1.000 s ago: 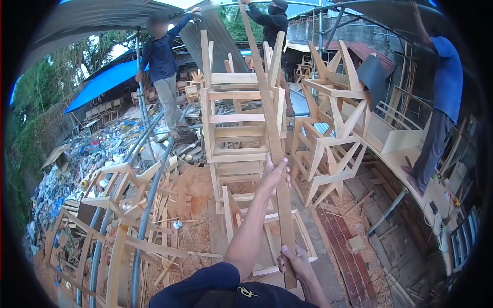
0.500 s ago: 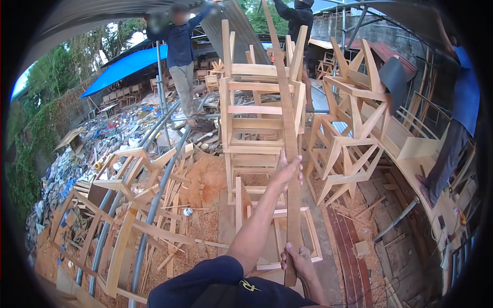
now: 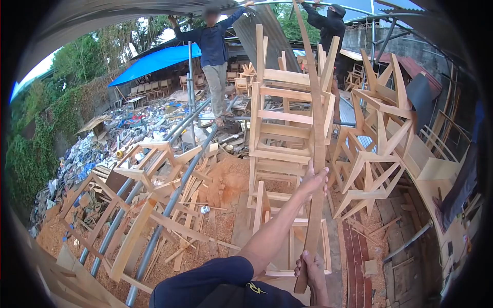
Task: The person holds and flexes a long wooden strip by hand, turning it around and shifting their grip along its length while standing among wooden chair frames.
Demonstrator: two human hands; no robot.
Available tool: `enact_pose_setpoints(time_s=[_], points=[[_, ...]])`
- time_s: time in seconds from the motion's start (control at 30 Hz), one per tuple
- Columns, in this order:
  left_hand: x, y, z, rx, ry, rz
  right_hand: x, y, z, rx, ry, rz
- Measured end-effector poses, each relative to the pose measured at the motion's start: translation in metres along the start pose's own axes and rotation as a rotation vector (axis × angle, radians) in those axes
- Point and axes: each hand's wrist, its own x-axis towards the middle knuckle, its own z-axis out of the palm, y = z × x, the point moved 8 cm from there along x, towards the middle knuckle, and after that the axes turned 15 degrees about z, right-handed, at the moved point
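A long wooden plank rises nearly upright in front of me, its top reaching the roof line. My left hand is closed around its middle with the arm stretched out. Lower down, my right hand grips the plank close to its bottom end. Just behind the plank stands a tall stack of unfinished wooden chair frames. Another wooden frame sits low behind my hands, partly covered by my arm.
Interlocked chair frames are stacked at right. Loose frames and metal pipes lie left, amid sawdust and scattered rubbish. Two people reach up to the metal roof; another person's leg shows at right.
My view has turned left, so the scene sits further right in the frame. Both hands keep their hold on the plank. The person at the right is now mostly out of view.
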Motion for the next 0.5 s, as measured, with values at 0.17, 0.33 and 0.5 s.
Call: enact_pose_setpoints(time_s=[0.17, 0.33, 0.5], points=[[-0.0014, -0.0044, -0.0047, -0.014, 0.012, -0.004, 0.0027, 0.0047, -0.0004, -0.002, -0.009, -0.006], [-0.002, -0.004, -0.0057, -0.018, 0.025, -0.033, 0.0048, 0.0044, -0.0009, 0.001, -0.009, -0.012], [-0.0019, -0.004, -0.003, -0.017, 0.0, -0.023, 0.0041, 0.006, -0.004, 0.013, -0.009, -0.008]])
